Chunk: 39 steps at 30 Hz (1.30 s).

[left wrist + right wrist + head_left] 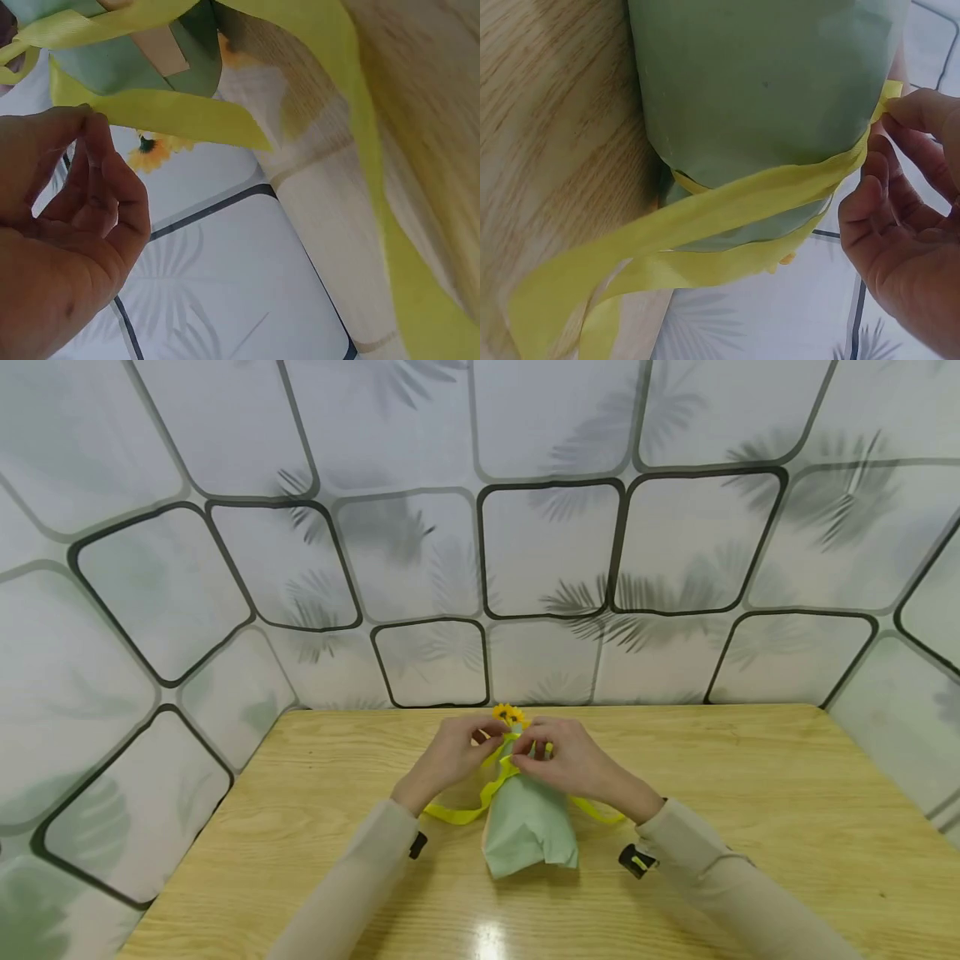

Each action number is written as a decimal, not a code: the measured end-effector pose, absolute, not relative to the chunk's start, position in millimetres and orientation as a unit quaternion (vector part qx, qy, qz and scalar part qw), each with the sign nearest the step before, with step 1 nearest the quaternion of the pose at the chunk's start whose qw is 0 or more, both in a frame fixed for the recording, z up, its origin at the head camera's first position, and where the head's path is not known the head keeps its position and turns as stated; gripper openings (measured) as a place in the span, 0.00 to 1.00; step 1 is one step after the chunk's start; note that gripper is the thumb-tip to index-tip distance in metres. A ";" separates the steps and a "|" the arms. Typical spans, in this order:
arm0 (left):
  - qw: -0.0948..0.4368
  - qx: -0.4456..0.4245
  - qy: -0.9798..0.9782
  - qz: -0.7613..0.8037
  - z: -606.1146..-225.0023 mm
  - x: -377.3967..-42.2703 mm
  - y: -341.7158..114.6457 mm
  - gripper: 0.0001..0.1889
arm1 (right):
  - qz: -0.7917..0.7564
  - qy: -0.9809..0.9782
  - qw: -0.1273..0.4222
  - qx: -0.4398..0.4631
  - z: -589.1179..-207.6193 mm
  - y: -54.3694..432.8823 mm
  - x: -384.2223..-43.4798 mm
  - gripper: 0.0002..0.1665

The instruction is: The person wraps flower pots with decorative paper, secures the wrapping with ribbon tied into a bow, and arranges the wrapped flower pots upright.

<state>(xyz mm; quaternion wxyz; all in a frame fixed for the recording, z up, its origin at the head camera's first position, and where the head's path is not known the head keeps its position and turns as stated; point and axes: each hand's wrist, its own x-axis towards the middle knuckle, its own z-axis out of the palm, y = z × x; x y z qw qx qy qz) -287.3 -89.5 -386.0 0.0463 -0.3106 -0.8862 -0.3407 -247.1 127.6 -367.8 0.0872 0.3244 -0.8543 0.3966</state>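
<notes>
A small bouquet wrapped in pale green paper [528, 827] lies on the table, its yellow flowers [510, 715] poking out at the far end. Yellow ribbon [457, 815] passes around the wrap's narrow upper part, with long tails hanging to both sides. My left hand [459, 750] pinches a ribbon end [180, 118] between thumb and fingertips, left of the flowers. On the other side, my right hand [566, 756] pinches the ribbon between thumb and index finger, close against the green paper [757, 82]. A beige strip [161, 49] shows on the wrap in the left wrist view.
The wooden table [712, 793] runs back to a wall covering [551, 552] with dark rounded outlines and grey leaf prints. Small black devices [637, 860] sit below the beige sleeves [352, 885]. Ribbon tails [375, 195] trail over the tabletop.
</notes>
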 end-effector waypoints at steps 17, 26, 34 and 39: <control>-0.083 -0.307 -0.889 -0.330 -356.3 -250.0 -176.3 0.10 | 0.389 -0.859 0.128 0.306 -376.5 130.6 -246.3 0.04; -0.191 -0.289 -0.879 -0.327 -355.8 -237.6 -209.9 0.06 | 0.393 -0.864 0.116 0.292 -379.3 134.7 -246.5 0.04; -0.280 -0.290 -0.876 -0.265 -360.6 -234.3 -209.3 0.06 | 0.388 -0.867 0.118 0.291 -382.1 137.8 -248.2 0.02; -0.226 -0.302 -0.897 -0.233 -358.2 -237.8 -190.9 0.09 | 0.392 -0.866 0.117 0.288 -381.9 138.6 -248.5 0.02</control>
